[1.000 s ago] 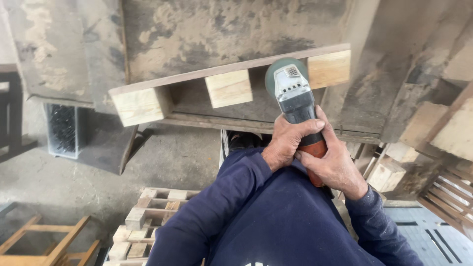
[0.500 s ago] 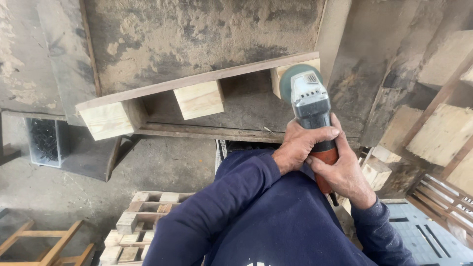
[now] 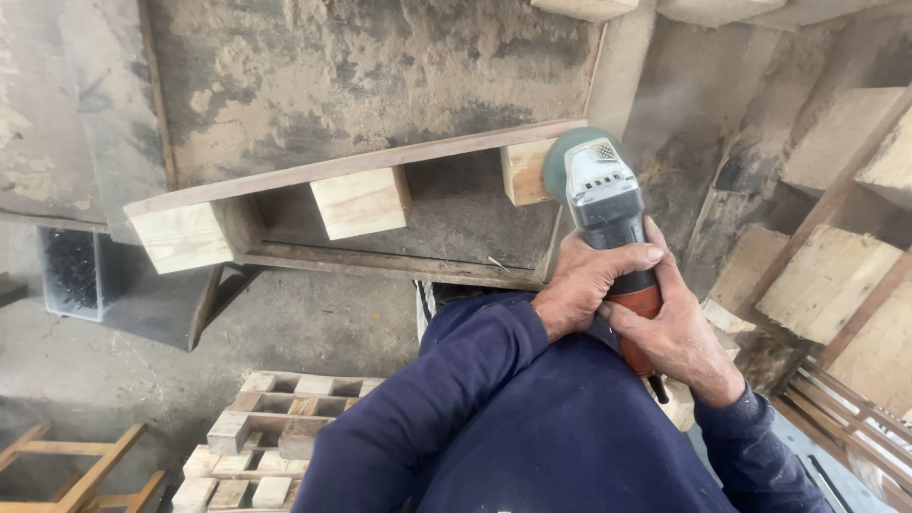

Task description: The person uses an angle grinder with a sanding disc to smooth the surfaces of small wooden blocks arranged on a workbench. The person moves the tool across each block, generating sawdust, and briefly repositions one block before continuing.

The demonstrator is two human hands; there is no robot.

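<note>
A grey and orange angle grinder (image 3: 605, 211) points away from me, its green disc against the right-hand wooden block (image 3: 525, 171) of a pallet piece. My left hand (image 3: 591, 281) wraps the grinder's body from the left. My right hand (image 3: 676, 334) grips the orange rear handle just behind it. The pallet piece (image 3: 351, 211) lies on a dusty workbench, a top board with three pale blocks under it. Dark blue sleeves cover both my arms.
Stacked pallets and wood blocks (image 3: 836, 256) lean at the right. A small pallet stack (image 3: 266, 442) sits on the floor below. A box of dark screws (image 3: 71, 271) stands at the left. A wooden frame (image 3: 76, 470) lies at bottom left.
The view has shifted so the pallet piece sits further left and lower in frame. The grinder disc has stayed at the right-hand block, with both hands keeping their grip.
</note>
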